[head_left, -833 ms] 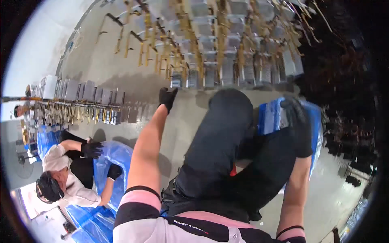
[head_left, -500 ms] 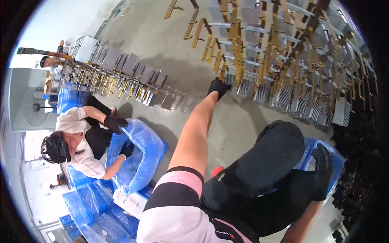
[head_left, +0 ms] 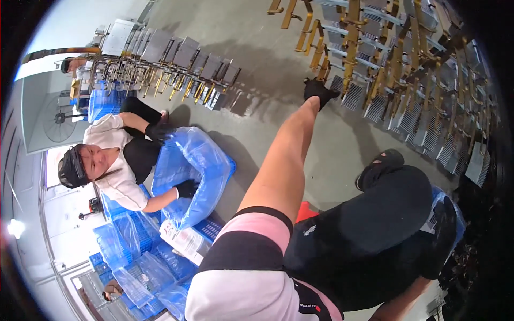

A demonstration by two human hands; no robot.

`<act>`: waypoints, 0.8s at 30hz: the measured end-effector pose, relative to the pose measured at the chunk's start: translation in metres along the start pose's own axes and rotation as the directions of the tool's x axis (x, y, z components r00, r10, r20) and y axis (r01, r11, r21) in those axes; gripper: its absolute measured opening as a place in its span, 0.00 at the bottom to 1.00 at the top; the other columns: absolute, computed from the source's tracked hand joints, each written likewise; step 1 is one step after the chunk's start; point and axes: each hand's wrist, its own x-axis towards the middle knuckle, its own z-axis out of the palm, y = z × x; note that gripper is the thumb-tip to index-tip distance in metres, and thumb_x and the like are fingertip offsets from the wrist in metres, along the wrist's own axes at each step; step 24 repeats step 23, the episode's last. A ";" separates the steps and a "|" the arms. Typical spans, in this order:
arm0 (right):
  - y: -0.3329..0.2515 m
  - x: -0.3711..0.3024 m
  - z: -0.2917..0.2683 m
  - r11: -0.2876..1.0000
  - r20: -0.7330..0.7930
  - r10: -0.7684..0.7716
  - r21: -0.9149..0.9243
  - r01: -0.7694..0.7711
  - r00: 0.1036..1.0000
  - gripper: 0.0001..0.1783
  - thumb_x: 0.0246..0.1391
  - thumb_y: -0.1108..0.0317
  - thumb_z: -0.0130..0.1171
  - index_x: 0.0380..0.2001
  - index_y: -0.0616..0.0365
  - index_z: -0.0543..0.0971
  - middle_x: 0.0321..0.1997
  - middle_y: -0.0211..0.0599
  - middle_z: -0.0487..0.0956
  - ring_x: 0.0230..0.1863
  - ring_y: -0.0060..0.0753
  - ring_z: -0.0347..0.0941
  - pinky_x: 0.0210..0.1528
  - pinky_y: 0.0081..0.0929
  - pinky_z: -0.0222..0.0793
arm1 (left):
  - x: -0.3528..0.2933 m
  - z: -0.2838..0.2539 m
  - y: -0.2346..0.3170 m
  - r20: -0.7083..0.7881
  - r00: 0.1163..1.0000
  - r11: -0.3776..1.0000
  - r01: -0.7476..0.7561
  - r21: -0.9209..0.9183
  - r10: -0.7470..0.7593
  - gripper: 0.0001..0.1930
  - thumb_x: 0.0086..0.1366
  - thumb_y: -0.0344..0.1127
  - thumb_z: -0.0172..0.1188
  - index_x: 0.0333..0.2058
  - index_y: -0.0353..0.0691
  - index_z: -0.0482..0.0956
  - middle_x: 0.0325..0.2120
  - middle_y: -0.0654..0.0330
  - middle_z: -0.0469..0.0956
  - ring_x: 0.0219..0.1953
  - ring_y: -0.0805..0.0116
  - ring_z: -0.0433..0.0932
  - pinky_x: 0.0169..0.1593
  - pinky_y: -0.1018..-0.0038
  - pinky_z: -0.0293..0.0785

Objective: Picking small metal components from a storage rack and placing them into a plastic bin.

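Note:
My left hand, in a black glove, reaches far out to the lower near corner of a hanging rack. Its fingers are bent at a brass-coloured hook, beside a grey finned metal plate; what they grip is hidden. At the right edge my right hand, also black-gloved, has its fingers stretched out flat. It lies against a blue crate with a plastic liner, by my dark-trousered leg. Light grey pieces show beside that hand, too little of them to name.
Many finned plates hang from the rack's brass hooks. Another hanging rack stands at the upper left. A co-worker in black gloves handles a bag-lined blue crate. Several blue crates stand lower left; a printed white sack lies nearby.
The whole view has shifted, so the racks and the co-worker sit farther right and higher. My left hand stays at the rack corner; my right hand stays by the crate.

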 end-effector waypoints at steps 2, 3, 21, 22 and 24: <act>0.013 -0.001 0.001 0.941 -0.008 0.114 0.322 -0.105 0.993 0.26 0.70 0.62 0.44 0.65 0.65 0.67 0.69 0.48 0.68 0.70 0.43 0.62 0.70 0.40 0.59 | 0.000 0.008 -0.004 -0.035 0.998 0.998 -0.048 0.037 0.050 0.48 0.42 0.63 0.76 0.56 0.34 0.73 0.41 0.45 0.82 0.49 0.46 0.79 0.52 0.57 0.74; 0.018 -0.002 0.003 0.938 0.004 0.110 0.329 -0.105 0.994 0.26 0.70 0.62 0.44 0.65 0.65 0.67 0.69 0.48 0.68 0.70 0.43 0.62 0.70 0.40 0.59 | -0.001 0.013 -0.007 -0.038 0.999 0.998 -0.037 0.046 0.039 0.48 0.42 0.63 0.76 0.56 0.34 0.73 0.41 0.45 0.82 0.49 0.46 0.79 0.52 0.57 0.74; -0.001 0.002 0.006 0.968 0.010 -0.080 0.241 0.075 0.997 0.33 0.69 0.49 0.40 0.71 0.56 0.60 0.72 0.44 0.63 0.73 0.43 0.57 0.73 0.42 0.51 | -0.105 -0.024 -0.071 -0.129 0.979 0.754 0.032 -0.656 -0.154 0.36 0.46 0.43 0.82 0.39 0.44 0.60 0.25 0.61 0.69 0.18 0.72 0.68 0.19 0.72 0.68; 0.002 -0.004 0.002 0.967 0.027 -0.091 0.243 0.082 0.995 0.38 0.68 0.41 0.36 0.73 0.52 0.57 0.74 0.45 0.60 0.74 0.48 0.54 0.75 0.47 0.47 | -0.121 -0.023 -0.060 -0.038 0.991 0.717 0.065 -0.694 -0.126 0.34 0.47 0.43 0.81 0.39 0.46 0.59 0.25 0.60 0.69 0.18 0.71 0.69 0.19 0.73 0.68; -0.011 -0.020 -0.014 0.946 0.097 -0.134 0.309 0.098 0.986 0.40 0.68 0.37 0.32 0.74 0.49 0.53 0.77 0.43 0.53 0.77 0.48 0.48 0.76 0.46 0.42 | -0.143 -0.023 -0.037 0.069 0.994 0.673 0.106 -0.732 -0.082 0.33 0.49 0.43 0.80 0.38 0.49 0.59 0.25 0.59 0.68 0.18 0.71 0.70 0.18 0.74 0.69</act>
